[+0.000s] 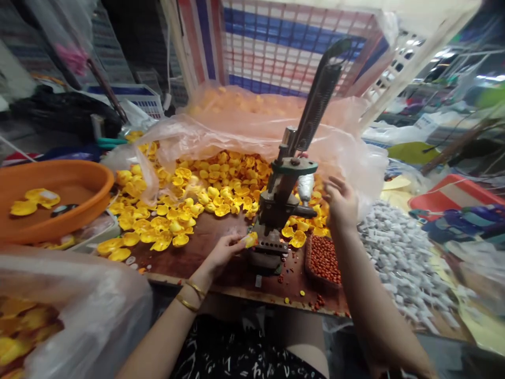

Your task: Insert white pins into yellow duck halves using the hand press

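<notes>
One left hand (226, 248): pinching a yellow shell (251, 240) at the base of the press (277, 205) (that arm wears gold bangles (186, 302)).
Right hand (341, 202): raised beside the press, fingers loosely parted.
Red beads (324, 259): filling a tray (319, 281) below the right hand.

A press (276, 202) stands near the front edge of the tabletop (211, 231), its base beside the left hand (229, 245). Shells (229, 173) lie behind and left of it, partly under a plastic bag (224, 129), with a crate (295, 58) behind. Far left sits a basin (84, 216); nearer, a second bag (106, 287). Right of the press come a bead tray (309, 269), the right hand (342, 204) and piled small parts (402, 263).
</notes>
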Available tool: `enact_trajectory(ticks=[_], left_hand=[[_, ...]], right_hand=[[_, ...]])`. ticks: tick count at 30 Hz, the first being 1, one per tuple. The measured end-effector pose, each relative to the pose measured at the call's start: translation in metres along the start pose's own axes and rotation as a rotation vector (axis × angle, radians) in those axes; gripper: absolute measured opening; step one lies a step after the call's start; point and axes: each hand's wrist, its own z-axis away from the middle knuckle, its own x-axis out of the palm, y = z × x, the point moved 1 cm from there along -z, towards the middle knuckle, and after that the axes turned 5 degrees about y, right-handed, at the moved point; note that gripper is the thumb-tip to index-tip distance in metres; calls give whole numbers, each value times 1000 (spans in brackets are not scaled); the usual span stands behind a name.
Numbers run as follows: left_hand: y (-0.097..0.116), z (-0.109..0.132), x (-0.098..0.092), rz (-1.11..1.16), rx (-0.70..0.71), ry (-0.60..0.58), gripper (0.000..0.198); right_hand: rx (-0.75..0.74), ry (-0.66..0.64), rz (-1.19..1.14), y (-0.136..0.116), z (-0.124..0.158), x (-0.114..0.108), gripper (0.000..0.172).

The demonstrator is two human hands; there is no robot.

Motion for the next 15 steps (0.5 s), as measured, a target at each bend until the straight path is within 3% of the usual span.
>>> enact_trajectory(ticks=[2, 3, 5, 7, 8, 11, 15], left_hand=[[2, 31, -8, 99, -64, 7, 42], [0, 48, -13, 151, -107, -3, 36], [-10, 85, -21, 225, -228, -59, 25], [-30, 116, -27, 306, -376, -103, 20], [-43, 127, -29, 365, -421, -109, 18], [-84, 141, -32, 602, -466, -36, 17], [-123, 132, -30, 768, -461, 142, 13]], right_hand=[[-230, 146, 145, 4, 71, -15, 24], [-319, 49, 198, 5, 108, -19, 24], [-420, -431, 272, 5, 179, -19, 35], [-415, -790, 277, 10, 235, -14, 42], [-390, -905, 271, 15, 255, -11, 39], [-316, -1002, 294, 31, 287, -1, 28], [-358, -920, 490, 45, 296, 7, 23]])
